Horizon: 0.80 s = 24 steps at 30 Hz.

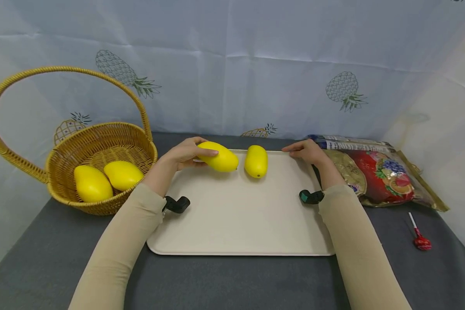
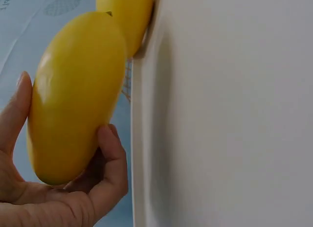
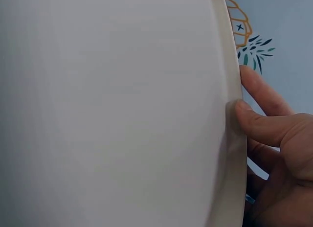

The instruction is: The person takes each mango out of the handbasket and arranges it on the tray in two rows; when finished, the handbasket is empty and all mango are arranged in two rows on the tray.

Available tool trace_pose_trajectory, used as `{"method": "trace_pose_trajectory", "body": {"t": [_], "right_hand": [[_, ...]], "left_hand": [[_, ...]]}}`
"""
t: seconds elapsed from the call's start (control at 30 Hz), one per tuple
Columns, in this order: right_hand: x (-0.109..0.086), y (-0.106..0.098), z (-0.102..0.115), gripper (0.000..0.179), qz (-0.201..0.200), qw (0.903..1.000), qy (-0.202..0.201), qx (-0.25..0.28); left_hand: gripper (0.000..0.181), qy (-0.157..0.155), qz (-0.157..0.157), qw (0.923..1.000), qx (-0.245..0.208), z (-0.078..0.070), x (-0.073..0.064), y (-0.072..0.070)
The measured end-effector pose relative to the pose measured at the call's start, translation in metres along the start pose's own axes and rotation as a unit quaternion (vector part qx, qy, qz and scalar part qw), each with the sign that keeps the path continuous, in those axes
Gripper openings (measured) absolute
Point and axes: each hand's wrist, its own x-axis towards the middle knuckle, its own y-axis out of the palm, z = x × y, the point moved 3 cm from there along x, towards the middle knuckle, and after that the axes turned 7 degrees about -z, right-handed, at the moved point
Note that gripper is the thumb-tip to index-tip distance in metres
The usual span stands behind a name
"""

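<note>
My left hand (image 1: pixel 185 154) grips a yellow mango (image 1: pixel 221 157) over the far left part of a cream tray (image 1: pixel 240 224). In the left wrist view, thumb and fingers hold this mango (image 2: pixel 76 100) by its near end; whether it touches the tray is hard to tell. Another yellow mango (image 1: pixel 256 162) lies on the tray by the far rim, just right of the held one. At the far right corner, my right hand (image 1: pixel 306 153) holds the tray's rim. The right wrist view shows the thumb against the rim (image 3: pixel 234 139), with other fingers behind it.
At the left stands a wicker basket (image 1: pixel 112 129) with a tall handle and two mangoes (image 1: pixel 93 184) inside. Colourful packaged bags (image 1: pixel 383 172) lie right of the tray, with a red lollipop (image 1: pixel 422 242) in front. A pineapple-print cloth (image 1: pixel 224 86) hangs behind the grey table (image 1: pixel 232 284).
</note>
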Motion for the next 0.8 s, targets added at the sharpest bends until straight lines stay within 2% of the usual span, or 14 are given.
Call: {"method": "trace_pose_trajectory", "body": {"t": [0.17,0.4,0.5,0.67,0.8], "right_hand": [[0.0,0.0,0.0,0.033,-0.001,1.0,0.001,0.002],[-0.001,0.0,0.001,0.033,-0.001,1.0,0.002,0.001],[-0.001,0.0,0.001,0.033,-0.002,1.0,0.002,-0.001],[-0.001,0.0,0.0,0.033,-0.001,1.0,0.006,0.002],[-0.001,0.001,0.0,0.033,0.001,1.0,0.008,0.005]], "left_hand": [[0.068,-0.018,-0.014,0.9997,-0.007,-0.001,0.007,0.005],[0.067,-0.005,-0.012,0.9999,0.002,-0.001,0.015,0.017],[0.072,-0.004,-0.008,0.9999,-0.009,-0.001,0.017,0.023],[0.082,-0.016,-0.014,0.9993,-0.031,-0.001,0.022,0.031],[0.08,-0.019,-0.021,0.9991,-0.033,-0.001,0.025,0.036]]}}
